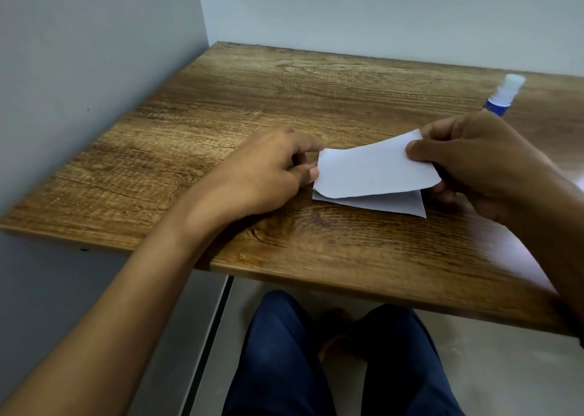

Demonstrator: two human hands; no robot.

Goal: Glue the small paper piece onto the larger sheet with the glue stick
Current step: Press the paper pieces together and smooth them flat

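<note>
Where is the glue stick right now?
In the head view, the glue stick lies on the wooden table at the far right, just beyond the right hand.

The person wore dark navy blue trousers [284,362] of plain smooth cloth, visible on both legs. Both forearms were bare, without sleeves. The left hand [268,172] and right hand [474,163] carried no rings or watch.

White paper piece [373,166] over flat sheet [398,202]
</note>
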